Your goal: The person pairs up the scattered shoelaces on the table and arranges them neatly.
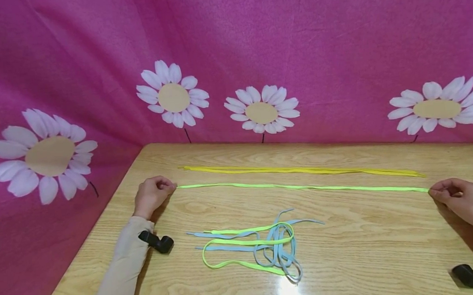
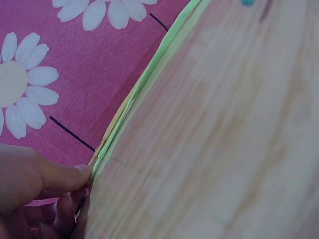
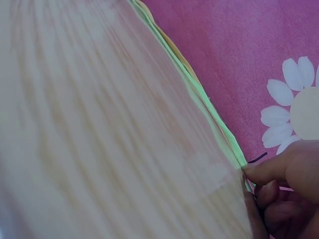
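A pale sleeve (image 1: 117, 277) is closest to me, lying along the left side of the wooden table (image 1: 374, 257). Far left, a pink cloth (image 1: 336, 42) with big white flowers (image 1: 50, 156) hangs down, and it goes along the back too. The left hand (image 1: 150, 196) pinches the tip of a long green lace (image 1: 294, 187) between its thumb and a finger, and a black gadget (image 1: 156, 242) sits on that wrist. The lace goes away from those fingertips to the right, nearly straight, all across the table. Behind it, a yellow lace (image 1: 305, 170) lies almost the same way, not touching it. In front, in the middle, there is a messy heap: a blue lace (image 1: 276, 255) in loops, with a loose lime lace (image 1: 244, 243) bending back and forth over it. Way over on the right, the right hand (image 1: 470, 201) pinches the other end of the long green lace with its thumb and finger, so the lace lies between the two hands.
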{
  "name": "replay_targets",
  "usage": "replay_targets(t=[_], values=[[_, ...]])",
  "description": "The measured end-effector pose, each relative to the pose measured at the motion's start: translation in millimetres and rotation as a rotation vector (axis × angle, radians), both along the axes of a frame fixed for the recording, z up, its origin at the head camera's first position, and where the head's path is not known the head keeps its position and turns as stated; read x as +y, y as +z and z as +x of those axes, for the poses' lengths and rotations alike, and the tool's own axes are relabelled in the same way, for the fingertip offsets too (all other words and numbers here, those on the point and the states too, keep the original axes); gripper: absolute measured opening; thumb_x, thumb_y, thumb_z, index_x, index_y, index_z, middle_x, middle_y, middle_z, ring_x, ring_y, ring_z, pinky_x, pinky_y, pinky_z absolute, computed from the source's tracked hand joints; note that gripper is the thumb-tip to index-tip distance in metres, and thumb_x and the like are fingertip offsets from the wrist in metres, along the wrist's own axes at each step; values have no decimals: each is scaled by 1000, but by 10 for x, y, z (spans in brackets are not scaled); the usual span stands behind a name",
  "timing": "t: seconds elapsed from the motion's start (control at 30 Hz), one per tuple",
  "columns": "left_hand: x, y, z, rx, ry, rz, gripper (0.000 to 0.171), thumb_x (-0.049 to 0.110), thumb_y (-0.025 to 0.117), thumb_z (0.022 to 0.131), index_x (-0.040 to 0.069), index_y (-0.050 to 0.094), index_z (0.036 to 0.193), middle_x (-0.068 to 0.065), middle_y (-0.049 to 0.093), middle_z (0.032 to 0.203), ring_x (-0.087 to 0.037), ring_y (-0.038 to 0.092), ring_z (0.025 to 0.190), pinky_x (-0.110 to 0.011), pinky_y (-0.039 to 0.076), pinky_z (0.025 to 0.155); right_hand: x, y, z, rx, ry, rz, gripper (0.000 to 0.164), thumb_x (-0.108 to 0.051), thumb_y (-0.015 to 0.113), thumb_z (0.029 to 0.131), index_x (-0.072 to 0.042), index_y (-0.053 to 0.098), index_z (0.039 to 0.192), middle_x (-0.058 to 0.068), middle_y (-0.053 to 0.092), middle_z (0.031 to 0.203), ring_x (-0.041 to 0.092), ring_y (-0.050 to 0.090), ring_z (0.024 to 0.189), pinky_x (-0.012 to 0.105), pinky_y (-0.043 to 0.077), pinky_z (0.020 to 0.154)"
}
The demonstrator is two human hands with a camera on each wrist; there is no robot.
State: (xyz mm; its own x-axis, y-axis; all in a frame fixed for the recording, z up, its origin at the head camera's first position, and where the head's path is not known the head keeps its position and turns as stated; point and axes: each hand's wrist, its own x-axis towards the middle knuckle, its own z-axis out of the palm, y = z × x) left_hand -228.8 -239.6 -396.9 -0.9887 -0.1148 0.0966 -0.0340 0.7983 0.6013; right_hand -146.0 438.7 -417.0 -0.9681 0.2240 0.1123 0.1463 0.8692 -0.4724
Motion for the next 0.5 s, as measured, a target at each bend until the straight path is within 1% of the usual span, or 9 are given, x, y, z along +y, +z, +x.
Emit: replay_targets(t=[0.2,0.3,0.4,0.5], values=[[63,26,-2,-21,67,-22,23,30,68,90,6,68,88,-6,61,79,-25,55,74,-34,37,62,-15,-12,-3,9,-17,3,24,-18,60,95,5,60,101,15,61,84,11,46,68,24,33,55],[70,26,-2,-29,82,-31,25,31,67,90,6,67,89,-6,60,79,-25,55,74,-34,36,61,-19,-20,-3,20,-21,3,25,-19,60,95,5,60,103,15,60,83,10,45,66,25,33,57],[52,19,2,-32,57,-21,26,31,66,91,5,67,90,-7,60,79,-25,55,75,-34,37,62,-16,-23,-1,18,-24,-2,29,-22,60,95,5,58,106,16,59,84,13,47,68,28,33,59],[25,22,-1,-50,18,49,25,27,64,93,2,67,92,-7,59,80,-24,53,77,-33,39,67,-4,-17,2,15,-20,-13,33,-23,58,97,6,54,112,20,58,87,21,49,72,30,34,58]])
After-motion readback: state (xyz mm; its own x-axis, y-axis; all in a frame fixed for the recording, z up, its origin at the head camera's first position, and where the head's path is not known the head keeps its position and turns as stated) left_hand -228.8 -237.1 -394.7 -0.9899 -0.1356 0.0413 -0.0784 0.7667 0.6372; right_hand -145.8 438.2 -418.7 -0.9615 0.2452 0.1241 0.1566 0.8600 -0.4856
